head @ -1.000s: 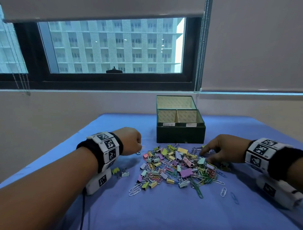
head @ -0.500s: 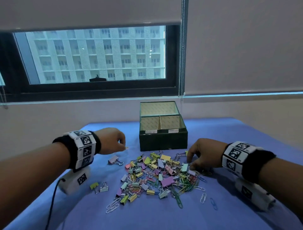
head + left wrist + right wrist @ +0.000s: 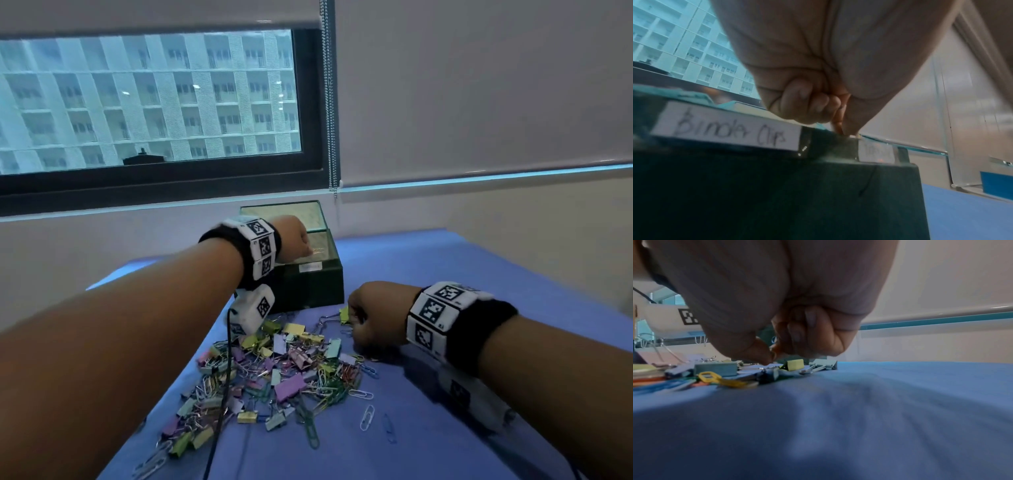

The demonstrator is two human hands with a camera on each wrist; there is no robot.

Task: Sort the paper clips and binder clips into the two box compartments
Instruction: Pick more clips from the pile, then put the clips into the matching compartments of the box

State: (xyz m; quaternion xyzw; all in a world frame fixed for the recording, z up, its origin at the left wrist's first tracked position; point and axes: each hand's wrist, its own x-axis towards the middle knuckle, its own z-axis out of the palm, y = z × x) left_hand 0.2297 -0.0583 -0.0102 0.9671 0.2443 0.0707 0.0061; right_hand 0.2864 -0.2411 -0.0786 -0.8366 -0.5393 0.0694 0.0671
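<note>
I am holding my left hand (image 3: 294,240), fingers curled in a pinch on what I cannot tell, over the box (image 3: 308,287), while my right hand (image 3: 376,317), thumb and forefinger narrowed, is picking at the clips (image 3: 274,370) heaped just before it.

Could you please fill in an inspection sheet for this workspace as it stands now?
Surface: blue cloth over the table.
Job's things: mixed clip pile; open green box, one label reads "Binder Clips".
Clutter: nothing seen.
Hands: left hand over the box, fingers curled, load hidden; right hand pinching in the pile.
Cables: black cable across the pile.
Surroundings: window, blind chain.
</note>
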